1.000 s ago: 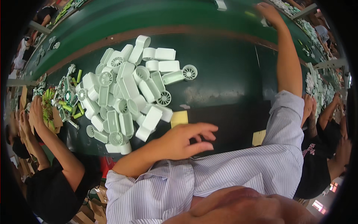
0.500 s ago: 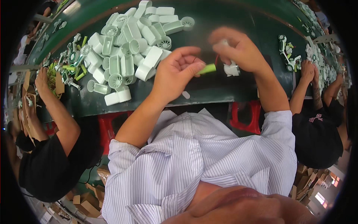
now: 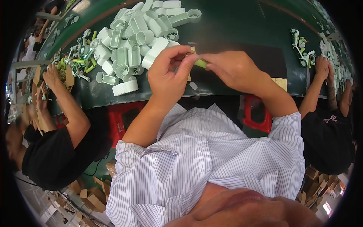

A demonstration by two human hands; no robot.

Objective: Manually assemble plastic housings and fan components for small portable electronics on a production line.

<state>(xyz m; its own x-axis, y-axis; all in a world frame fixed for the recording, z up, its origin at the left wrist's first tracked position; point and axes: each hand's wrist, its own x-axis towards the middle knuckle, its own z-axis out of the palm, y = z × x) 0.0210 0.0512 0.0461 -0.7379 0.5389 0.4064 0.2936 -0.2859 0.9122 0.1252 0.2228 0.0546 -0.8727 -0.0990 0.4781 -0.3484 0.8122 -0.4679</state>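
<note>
A lime-green cylindrical battery [image 3: 200, 62] spans the short gap between my hands, above the near part of the table. My left hand [image 3: 166, 73] has its thumb and forefinger pinched at the battery's left end. On the other end, the fingertips of my right hand [image 3: 236, 72] are closed, with the back of that hand turned up. My fingers cover both ends of the battery. Left of my left hand lies a heap of pale green plastic housings [image 3: 134, 56], some with round spoked ends. A small pale oval piece [image 3: 193, 86] rests on the table just below my hands.
A dark mat [image 3: 266, 58] lies under my hands, with a yellowish strip [image 3: 280, 82] by my right wrist. White-and-green assemblies with batteries [image 3: 80, 56] sit at left, similar assemblies [image 3: 300, 47] at right. Co-workers' arms [image 3: 68, 98] reach in on both sides. A red stool [image 3: 257, 113] stands below the table edge.
My right hand has come left and down onto the battery. The white piece and red wire seen near it before are now out of sight. My left hand has shifted slightly left.
</note>
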